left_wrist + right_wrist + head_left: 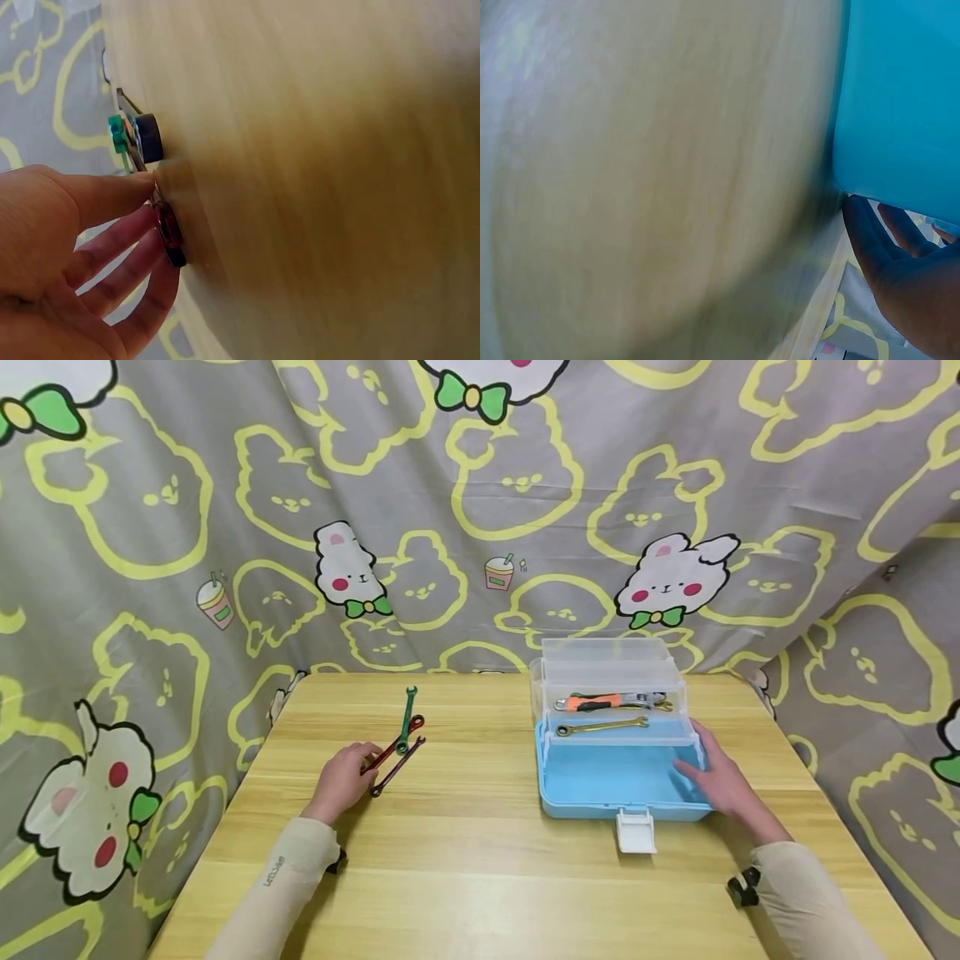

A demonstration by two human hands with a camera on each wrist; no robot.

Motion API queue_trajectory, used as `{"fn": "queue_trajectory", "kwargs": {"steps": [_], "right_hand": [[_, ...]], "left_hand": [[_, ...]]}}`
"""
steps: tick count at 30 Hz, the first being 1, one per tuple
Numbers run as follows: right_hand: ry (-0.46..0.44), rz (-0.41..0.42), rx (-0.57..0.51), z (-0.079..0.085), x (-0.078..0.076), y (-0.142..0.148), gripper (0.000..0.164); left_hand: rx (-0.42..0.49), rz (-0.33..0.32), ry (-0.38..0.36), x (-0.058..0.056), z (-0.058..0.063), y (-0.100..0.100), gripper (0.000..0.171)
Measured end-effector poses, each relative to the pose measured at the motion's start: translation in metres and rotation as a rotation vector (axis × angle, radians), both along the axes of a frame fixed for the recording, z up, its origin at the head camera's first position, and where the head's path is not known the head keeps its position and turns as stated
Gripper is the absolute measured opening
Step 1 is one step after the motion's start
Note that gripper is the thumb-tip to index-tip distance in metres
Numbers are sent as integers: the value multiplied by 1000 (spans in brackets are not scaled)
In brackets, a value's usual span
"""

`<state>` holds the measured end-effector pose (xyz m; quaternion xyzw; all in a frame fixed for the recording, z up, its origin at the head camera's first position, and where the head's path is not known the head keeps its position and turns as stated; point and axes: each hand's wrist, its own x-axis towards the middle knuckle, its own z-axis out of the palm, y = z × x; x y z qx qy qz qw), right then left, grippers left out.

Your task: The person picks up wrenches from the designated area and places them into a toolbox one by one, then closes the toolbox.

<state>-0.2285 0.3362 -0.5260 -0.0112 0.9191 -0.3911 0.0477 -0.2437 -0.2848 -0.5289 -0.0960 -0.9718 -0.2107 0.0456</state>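
On the left of the table, my left hand (343, 782) pinches the near end of a red combination wrench (388, 751). A green wrench (408, 710) lies across the red one's far part, and a purple wrench (398, 767) is just to its right. In the left wrist view the thumb presses from one side, with the other fingers curled opposite. My right hand (724, 783) grips the right side wall of a light-blue toolbox (585, 811), thumb over the rim and fingers outside. The toolbox stands open, its blue bottom showing.
Clear plastic trays are raised at the toolbox's back. They hold a gold wrench (603, 726) and an orange-and-black-handled tool (600, 702). A white latch (636, 833) hangs off the toolbox's front. A patterned grey curtain (420, 635) borders the wooden table (480, 868) behind and at the sides.
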Motion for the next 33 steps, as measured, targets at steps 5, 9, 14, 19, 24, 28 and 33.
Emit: {"fn": "queue_trajectory", "kwargs": {"steps": [5, 9, 14, 19, 24, 28, 33], "right_hand": [[-11, 2, -7, 1, -1, 0, 85], [-16, 4, -10, 1, -2, 0, 85], [-6, -1, 1, 1, -1, 0, 85], [0, -4, 6, -1, 0, 0, 85], [-10, 0, -8, -2, 1, 0, 85], [-16, 2, -8, -2, 1, 0, 85], [-8, 1, -11, 1, 0, -1, 85]], "left_hand": [[38, -27, -39, 2, 2, -8, 33], [72, -32, -89, 7, 4, -18, 36], [71, -49, -68, 11, 2, -24, 29], [4, -91, -21, 14, 1, -22, 27], [-1, -97, -64, 18, 6, -20, 33], [124, -101, -153, 21, 12, -20, 35], [356, -46, -269, 22, 20, -24, 35]]}}
